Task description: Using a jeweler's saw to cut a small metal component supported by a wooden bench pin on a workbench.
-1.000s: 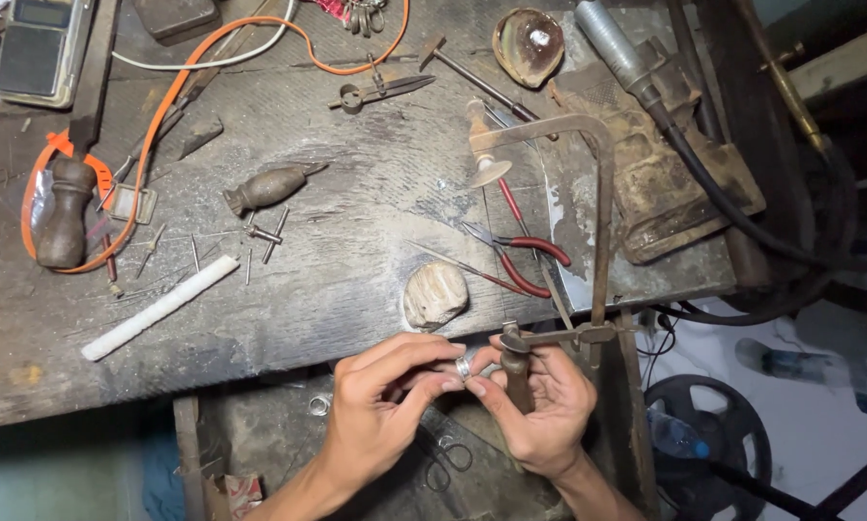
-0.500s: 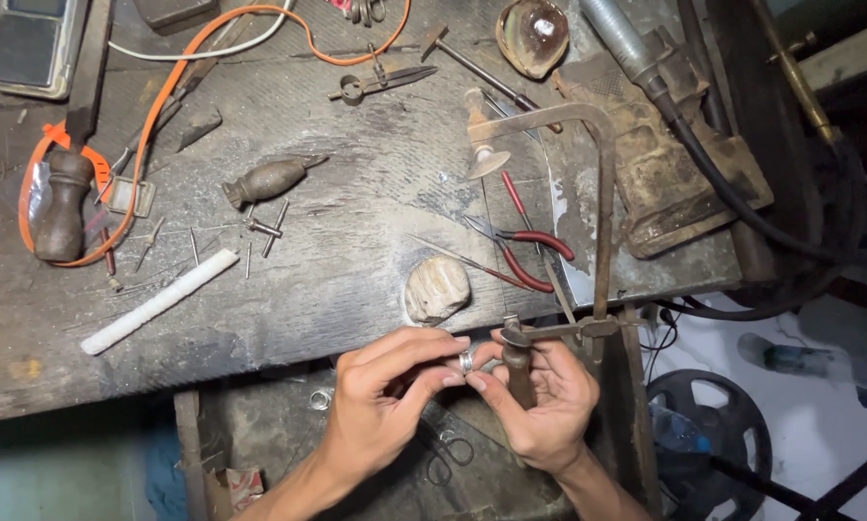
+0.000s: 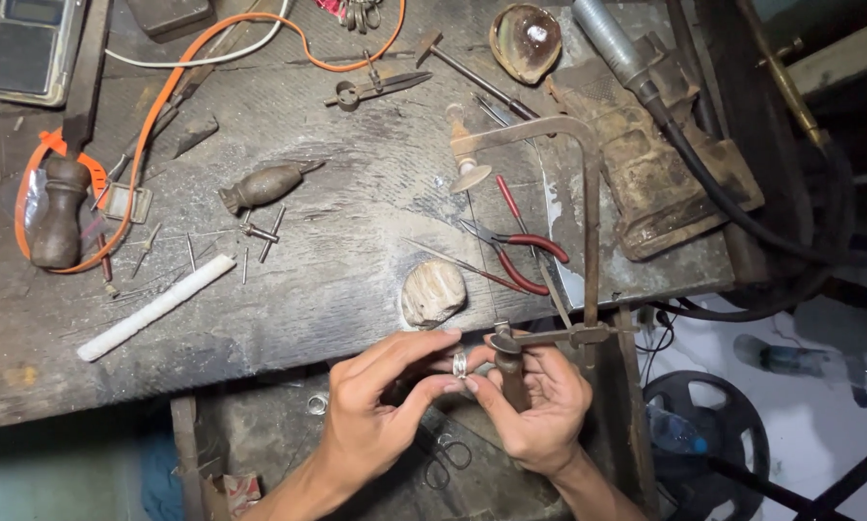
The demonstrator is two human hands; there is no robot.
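Observation:
My left hand (image 3: 380,400) and my right hand (image 3: 539,410) meet just in front of the workbench edge (image 3: 260,371). Between their fingertips they pinch a small silver ring (image 3: 459,363), held upright. My right hand also wraps the wooden handle of a jeweller's saw (image 3: 588,241), whose metal frame arches up over the bench. A pale lump (image 3: 431,292) like a worn block lies on the bench just beyond my fingers.
Red-handled pliers (image 3: 520,256), a white stick (image 3: 153,307), a wooden-handled graver (image 3: 264,185), shears (image 3: 375,87), a shell dish (image 3: 525,41), an orange cable (image 3: 163,96) and a digital scale (image 3: 23,48) lie on the bench. A rusty motor block (image 3: 665,164) sits right. Scissors (image 3: 443,463) lie below.
Both hands have shifted slightly while still pinching the ring; the view has tilted a little. Nothing on the bench has moved.

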